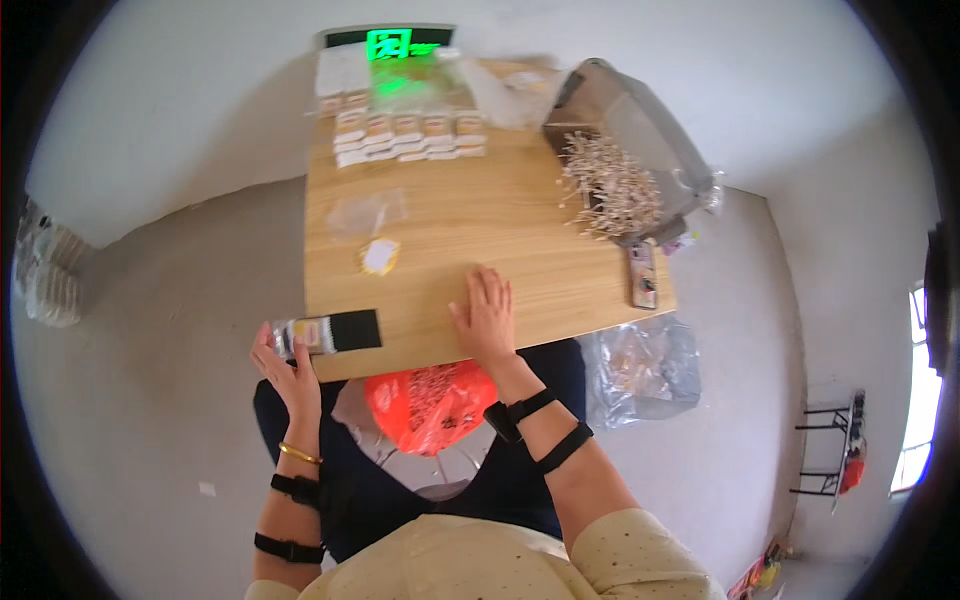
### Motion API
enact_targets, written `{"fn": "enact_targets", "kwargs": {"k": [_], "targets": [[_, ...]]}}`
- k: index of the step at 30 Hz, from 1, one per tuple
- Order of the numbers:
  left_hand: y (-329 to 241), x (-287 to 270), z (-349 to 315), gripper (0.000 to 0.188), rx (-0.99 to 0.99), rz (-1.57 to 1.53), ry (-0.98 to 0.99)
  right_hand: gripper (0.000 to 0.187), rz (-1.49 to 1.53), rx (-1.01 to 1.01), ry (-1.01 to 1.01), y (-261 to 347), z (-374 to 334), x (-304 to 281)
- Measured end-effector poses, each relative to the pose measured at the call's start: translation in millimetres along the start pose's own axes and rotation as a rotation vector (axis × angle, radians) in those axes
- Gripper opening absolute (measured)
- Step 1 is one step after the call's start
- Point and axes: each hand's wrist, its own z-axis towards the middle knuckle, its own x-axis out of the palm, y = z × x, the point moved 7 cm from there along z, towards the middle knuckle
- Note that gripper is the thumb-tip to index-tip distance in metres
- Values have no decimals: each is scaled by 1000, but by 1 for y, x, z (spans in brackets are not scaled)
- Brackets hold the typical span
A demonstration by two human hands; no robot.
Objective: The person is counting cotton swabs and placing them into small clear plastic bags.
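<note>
At the table's front left corner, my left hand [288, 372] is closed around the end of a small clear packet [314, 335] with a printed label. The packet lies against a flat black rectangular pad [358, 329]. My right hand [489, 318] rests palm down near the front edge, fingers stretched and holding nothing. Beyond the hands are a yellow-and-white round label or card [379, 256] and an empty clear plastic bag [366, 212]. A red plastic bag [428, 405] with thin pale sticks in it hangs below the table edge, between my legs.
A grey bin [640, 120] lies tipped at the back right, spilling a pile of cotton swabs [610, 188]. Several small packets [407, 130] stand in rows at the back left, before a green lit sign [389, 44]. A phone [642, 275] lies at the right edge.
</note>
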Motion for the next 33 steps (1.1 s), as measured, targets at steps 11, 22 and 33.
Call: {"fn": "enact_targets", "kwargs": {"k": [11,22,33], "targets": [[-150,165,-40,62,700,240,702,67,-258,310,-103,-213,61,-88],[-147,169,-41,56,655,251,713,21,-613,-62,-65,-246,145,-82],[-142,171,-42,64,650,224,734,16,-278,-363,35,-49,104,-5]]}}
